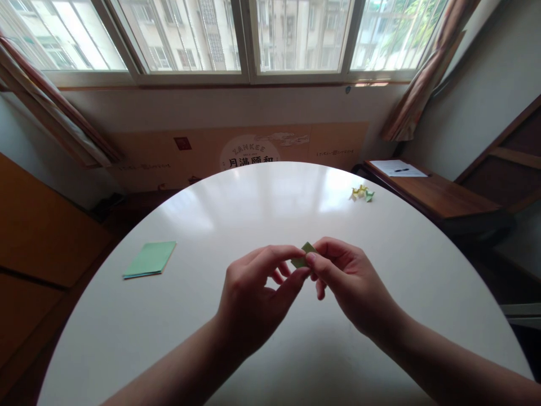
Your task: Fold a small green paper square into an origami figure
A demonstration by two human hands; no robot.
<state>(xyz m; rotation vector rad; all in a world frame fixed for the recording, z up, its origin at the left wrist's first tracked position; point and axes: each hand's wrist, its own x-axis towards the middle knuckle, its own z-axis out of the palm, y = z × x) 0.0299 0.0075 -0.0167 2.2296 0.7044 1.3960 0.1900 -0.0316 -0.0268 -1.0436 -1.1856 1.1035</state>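
Observation:
Between my two hands, above the middle of the white table, is a small folded piece of green paper (299,262). My left hand (264,282) pinches its near left side between thumb and fingertips. From the other side, my right hand (349,276) grips it with the thumb on top and the fingers curled behind. The fingers cover much of the paper, so its full shape is hidden. A stack of light green paper squares (151,259) lies to the left on the table. Several small yellow and green folded paper figures (361,193) sit at the far right.
The round white table (203,332) has a curved far edge. Beyond it on the right stands a brown wooden desk (448,194) with white paper sheets (391,167) and a dark pen (401,170). A printed cardboard panel (338,141) is below the window.

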